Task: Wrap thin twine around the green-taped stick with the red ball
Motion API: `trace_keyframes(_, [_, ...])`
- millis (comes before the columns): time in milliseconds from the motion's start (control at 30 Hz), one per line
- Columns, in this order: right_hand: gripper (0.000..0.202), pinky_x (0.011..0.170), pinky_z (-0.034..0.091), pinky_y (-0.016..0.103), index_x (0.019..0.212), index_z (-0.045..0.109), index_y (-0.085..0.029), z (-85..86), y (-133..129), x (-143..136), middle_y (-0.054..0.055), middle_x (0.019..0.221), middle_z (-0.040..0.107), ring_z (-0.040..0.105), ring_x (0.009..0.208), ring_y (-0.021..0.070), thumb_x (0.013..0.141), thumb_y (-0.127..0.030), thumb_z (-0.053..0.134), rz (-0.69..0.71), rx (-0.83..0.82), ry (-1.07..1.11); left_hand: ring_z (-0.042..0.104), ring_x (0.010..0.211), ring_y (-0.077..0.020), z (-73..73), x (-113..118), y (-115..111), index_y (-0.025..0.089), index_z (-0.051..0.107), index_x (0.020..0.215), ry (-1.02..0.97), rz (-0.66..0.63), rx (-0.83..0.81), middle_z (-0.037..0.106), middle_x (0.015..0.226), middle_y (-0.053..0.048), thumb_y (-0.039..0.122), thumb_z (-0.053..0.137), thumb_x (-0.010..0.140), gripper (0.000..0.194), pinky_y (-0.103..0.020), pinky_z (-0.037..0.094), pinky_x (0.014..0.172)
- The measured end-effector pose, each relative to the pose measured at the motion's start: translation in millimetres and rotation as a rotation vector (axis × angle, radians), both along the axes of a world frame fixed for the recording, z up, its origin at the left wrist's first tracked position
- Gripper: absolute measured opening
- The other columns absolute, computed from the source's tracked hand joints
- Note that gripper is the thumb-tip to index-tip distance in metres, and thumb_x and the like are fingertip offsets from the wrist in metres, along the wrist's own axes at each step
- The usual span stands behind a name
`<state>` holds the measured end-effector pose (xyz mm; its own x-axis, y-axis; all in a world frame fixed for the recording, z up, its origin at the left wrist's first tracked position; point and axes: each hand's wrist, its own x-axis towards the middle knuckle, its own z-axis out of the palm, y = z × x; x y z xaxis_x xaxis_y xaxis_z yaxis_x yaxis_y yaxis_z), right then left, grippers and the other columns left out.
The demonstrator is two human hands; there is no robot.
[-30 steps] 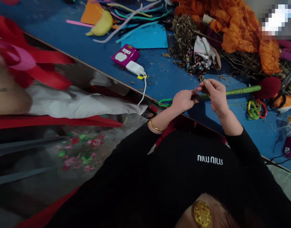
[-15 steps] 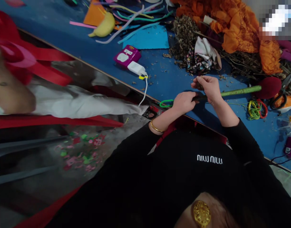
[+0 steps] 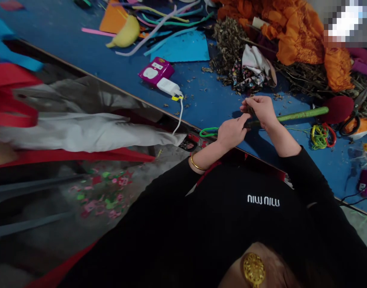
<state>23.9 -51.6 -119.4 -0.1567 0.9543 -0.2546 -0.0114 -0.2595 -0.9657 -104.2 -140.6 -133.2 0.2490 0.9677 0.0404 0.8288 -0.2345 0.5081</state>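
Observation:
My left hand (image 3: 232,133) is closed around the dark end of a green stick (image 3: 302,115), close to the table's front edge. Just above it, my right hand (image 3: 263,111) is pinched, its fingertips close to my left index finger. Something small and dark brown shows at those fingertips, too little to name. The stick runs under my right wrist to a dark red rounded thing (image 3: 339,109); whether they are joined I cannot tell. A bright green cord loop (image 3: 209,131) lies left of my left hand.
A purple socket block (image 3: 156,72) with a white plug (image 3: 169,86) sits left of my hands. Dried plant matter (image 3: 230,44), orange cloth (image 3: 302,34) and black-handled scissors (image 3: 350,125) lie beyond and right. A yellow banana-shaped thing (image 3: 126,32) rests near blue sheet (image 3: 183,48).
My left fingers have lifted closer to my right fingertips. At the left, another person's arm has moved mostly out of view, the red material has shifted, and a blue piece has come into view.

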Motion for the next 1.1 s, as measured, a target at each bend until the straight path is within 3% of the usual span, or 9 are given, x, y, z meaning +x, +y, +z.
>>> trace_keyframes(200, [0.035,0.066,0.059,0.023,0.063,0.066,-0.015,4.7,-2.6,-1.0,0.001,0.059,0.067,0.065,0.057,0.0088,0.098,-0.014,0.065,0.003,0.0,-0.029,0.074,0.12,-0.0312,-8.4,-1.5,2.6,0.015,0.074,0.131,-0.069,-0.032,0.04,0.078,0.132,-0.013,0.017,0.057,0.096,0.039,-0.039,0.057,0.1])
trace_keyframes(467, [0.033,0.063,0.049,0.02,0.064,0.066,-0.016,17.9,-4.4,17.5,0.001,0.067,0.071,0.065,0.063,0.0075,0.096,-0.014,0.069,0.013,0.057,-0.059,0.075,0.115,-0.0292,-15.1,-1.0,-0.8,0.015,0.076,0.13,-0.052,-0.054,0.142,0.08,0.125,-0.014,0.017,0.053,0.1,0.038,-0.038,0.058,0.097])
trace_keyframes(667, [0.029,0.047,0.04,0.022,0.068,0.066,-0.017,54.7,-11.2,93.1,-0.002,0.06,0.062,0.047,0.044,0.0036,0.092,-0.026,0.079,0.006,0.159,-0.147,0.076,0.115,-0.0294,-2.7,-24.3,-0.6,0.017,0.078,0.127,-0.087,-0.001,0.177,0.081,0.124,-0.013,0.024,0.063,0.099,0.032,-0.036,0.057,0.099])
trace_keyframes(767, [0.011,0.043,0.031,0.022,0.077,0.075,-0.016,80.1,-18.5,142.9,-0.005,0.055,0.055,0.037,0.037,0.0008,0.084,-0.022,0.082,-0.014,0.13,-0.161,0.077,0.114,-0.0311,5.0,-44.9,-1.6,0.016,0.08,0.125,-0.074,0.049,0.186,0.082,0.123,-0.012,0.025,0.066,0.097,0.032,-0.038,0.058,0.097])
trace_keyframes(833, [0.015,0.04,0.018,0.023,0.082,0.079,-0.015,95.2,-21.4,174.7,-0.003,0.056,0.056,0.034,0.037,0.0016,0.07,-0.022,0.085,-0.083,0.156,-0.116,0.078,0.112,-0.0306,9.4,-60.2,-3.1,0.018,0.081,0.122,-0.07,0.085,0.196,0.083,0.122,-0.011,0.027,0.068,0.096,0.031,-0.038,0.059,0.095])
trace_keyframes(900, [0.015,0.041,0.01,0.025,0.079,0.079,-0.016,105.1,-20.4,202.7,-0.003,0.057,0.056,0.029,0.036,0.0022,0.065,-0.018,0.082,-0.217,0.207,-0.076,0.078,0.113,-0.0294,13.7,-76.0,-5.1,0.02,0.081,0.122,-0.08,0.08,0.203,0.083,0.121,-0.01,0.028,0.069,0.096,0.03,-0.037,0.059,0.096])
trace_keyframes(1000, [0.013,0.044,0.007,0.027,0.075,0.076,-0.018,104.3,-9.3,233.9,-0.002,0.062,0.057,0.024,0.037,0.0028,0.075,-0.008,0.068,-0.421,0.234,-0.077,0.078,0.109,-0.0274,20.7,-97.4,-8.1,0.019,0.083,0.116,-0.133,0.065,0.212,0.084,0.118,-0.009,0.03,0.069,0.094,0.028,-0.035,0.059,0.097])
trace_keyframes(1100, [0.027,0.045,0.017,0.028,0.07,0.069,-0.018,85.6,10.8,249.5,-0.001,0.062,0.056,0.03,0.039,0.0052,0.084,0.0,0.056,-0.528,0.282,-0.247,0.079,0.105,-0.0264,28.7,-110.9,-10.5,0.02,0.084,0.112,-0.185,0.088,0.167,0.085,0.114,-0.007,0.03,0.071,0.09,0.027,-0.035,0.06,0.097])
